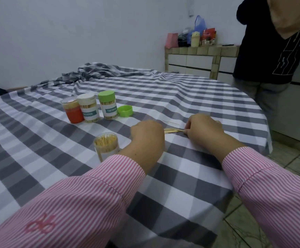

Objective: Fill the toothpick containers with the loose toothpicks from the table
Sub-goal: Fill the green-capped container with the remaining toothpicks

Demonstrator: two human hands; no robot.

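A small bundle of loose toothpicks (173, 130) lies on the checked tablecloth (163, 97) between my hands. My right hand (203, 128) pinches the bundle's right end with curled fingers. My left hand (148, 136) rests on the cloth at the bundle's left end, its fingers hidden from view. Just left of that hand stands an open clear container (106, 143) full of toothpicks. A single toothpick (171, 122) lies a little farther back.
Farther back stand a red-filled jar (72, 110), a white-lidded toothpick container (89, 108) and a green-lidded one (108, 105), with a loose green lid (125, 110) beside them. A person in dark clothes (263, 56) stands at the table's right edge. A tiled counter (199, 58) holds clutter.
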